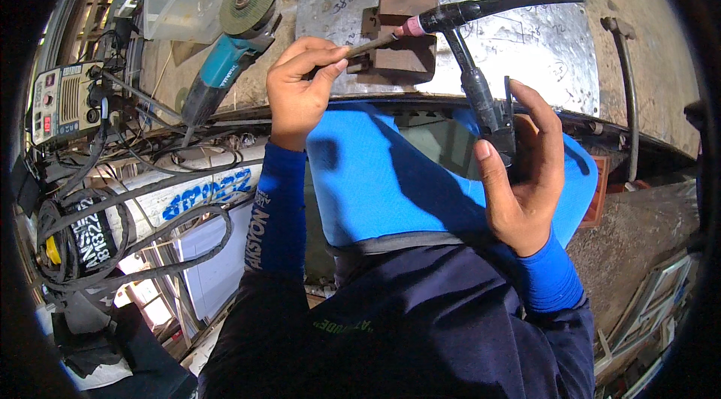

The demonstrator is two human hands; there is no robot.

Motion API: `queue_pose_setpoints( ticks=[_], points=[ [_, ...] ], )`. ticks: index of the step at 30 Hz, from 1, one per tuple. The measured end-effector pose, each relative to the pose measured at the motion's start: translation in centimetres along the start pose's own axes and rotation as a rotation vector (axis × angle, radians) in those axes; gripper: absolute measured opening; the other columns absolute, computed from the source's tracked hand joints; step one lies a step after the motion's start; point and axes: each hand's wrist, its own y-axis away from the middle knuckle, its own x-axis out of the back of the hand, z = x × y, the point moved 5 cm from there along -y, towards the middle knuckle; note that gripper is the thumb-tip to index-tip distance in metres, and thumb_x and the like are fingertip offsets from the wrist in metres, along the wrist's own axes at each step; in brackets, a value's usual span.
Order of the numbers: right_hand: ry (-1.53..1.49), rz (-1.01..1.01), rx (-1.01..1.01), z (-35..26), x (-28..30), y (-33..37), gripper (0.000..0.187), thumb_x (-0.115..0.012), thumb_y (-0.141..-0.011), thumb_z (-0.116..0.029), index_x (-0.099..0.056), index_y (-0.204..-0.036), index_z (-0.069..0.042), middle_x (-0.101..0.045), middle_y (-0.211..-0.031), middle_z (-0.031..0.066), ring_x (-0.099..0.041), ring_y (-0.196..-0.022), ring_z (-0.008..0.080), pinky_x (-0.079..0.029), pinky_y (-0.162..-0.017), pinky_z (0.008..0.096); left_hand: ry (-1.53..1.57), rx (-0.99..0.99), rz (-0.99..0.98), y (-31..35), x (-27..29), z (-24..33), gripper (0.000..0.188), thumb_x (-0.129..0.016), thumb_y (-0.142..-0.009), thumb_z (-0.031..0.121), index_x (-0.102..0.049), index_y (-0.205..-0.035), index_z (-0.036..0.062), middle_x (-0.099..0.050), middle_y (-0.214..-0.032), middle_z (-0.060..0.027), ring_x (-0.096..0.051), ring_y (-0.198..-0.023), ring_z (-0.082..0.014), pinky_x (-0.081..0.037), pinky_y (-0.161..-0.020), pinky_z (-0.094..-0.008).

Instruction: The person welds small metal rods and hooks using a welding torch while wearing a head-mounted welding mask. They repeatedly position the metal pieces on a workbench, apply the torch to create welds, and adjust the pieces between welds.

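Over plate [559, 72], torch [454, 17], likely light, best held by handle [473, 87], is loosely gripped by right hand [529, 192]; rod [372, 45], pinched by left hand [304, 87].

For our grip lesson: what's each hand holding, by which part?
Left hand: thin brownish rod, by its left end. Right hand: black T-shaped torch, by its handle.

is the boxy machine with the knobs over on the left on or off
On, it seems: the boxy machine has a small display glowing red.
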Motion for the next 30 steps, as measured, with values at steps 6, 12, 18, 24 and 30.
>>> queue_pose_setpoints(
  ticks=[6, 12, 18, 24, 30],
  points=[
    [0.020, 0.007, 0.034, -0.08, -0.15, 0.02, 0.062, -0.068, -0.093, 0.006, -0.048, -0.152, 0.006, -0.055, -0.146, 0.0183, -0.058, -0.128, 0.0234, -0.046, -0.110, 0.0348, 0.004, -0.005, 0.010, 0.03, 0.04, -0.09, 0.017, -0.079, -0.087, -0.007, -0.083, -0.103, -0.0002, -0.074, -0.098, -0.0097, -0.069, -0.092, -0.0175, -0.054, -0.083, -0.0283],
    [0.023, 0.011, 0.053, 0.11, -0.15, 0.14, 0.063, -0.068, -0.093, 0.007, -0.047, -0.152, 0.006, -0.054, -0.147, 0.0180, -0.058, -0.128, 0.0226, -0.045, -0.109, 0.0339, -0.002, 0.007, 0.009, 0.08, 0.01, -0.38, 0.018, -0.079, -0.086, -0.007, -0.083, -0.102, 0.0002, -0.074, -0.096, -0.0095, -0.069, -0.090, -0.0178, -0.054, -0.081, -0.0285],
    [0.016, 0.018, 0.043, 0.00, -0.32, 0.19, 0.063, -0.068, -0.093, 0.007, -0.047, -0.152, 0.006, -0.055, -0.147, 0.0181, -0.057, -0.131, 0.0239, -0.044, -0.111, 0.0352, -0.017, -0.010, 0.011, 0.05, 0.04, -0.23, 0.018, -0.080, -0.086, -0.007, -0.083, -0.101, 0.0002, -0.074, -0.096, -0.0094, -0.069, -0.090, -0.0180, -0.054, -0.081, -0.0284],
    [-0.020, 0.011, 0.020, 0.05, -0.60, 0.45, 0.059, -0.067, -0.094, 0.006, -0.049, -0.151, 0.005, -0.056, -0.147, 0.0188, -0.058, -0.132, 0.0242, -0.044, -0.113, 0.0351, 0.009, -0.008, 0.022, -0.01, -0.02, -0.20, 0.013, -0.079, -0.086, -0.006, -0.082, -0.098, -0.0006, -0.075, -0.094, -0.0097, -0.071, -0.089, -0.0190, -0.055, -0.080, -0.0300],
    [0.055, -0.015, 0.021, -0.30, -0.38, 0.25, 0.062, -0.068, -0.095, 0.005, -0.047, -0.154, 0.001, -0.056, -0.146, 0.0148, -0.058, -0.132, 0.0224, -0.046, -0.111, 0.0338, -0.249, -0.017, 0.016, 0.16, 0.60, -0.20, 0.012, -0.083, -0.083, -0.002, -0.080, -0.095, -0.0011, -0.075, -0.092, -0.0098, -0.072, -0.094, -0.0226, -0.056, -0.090, -0.0359]
  ],
)
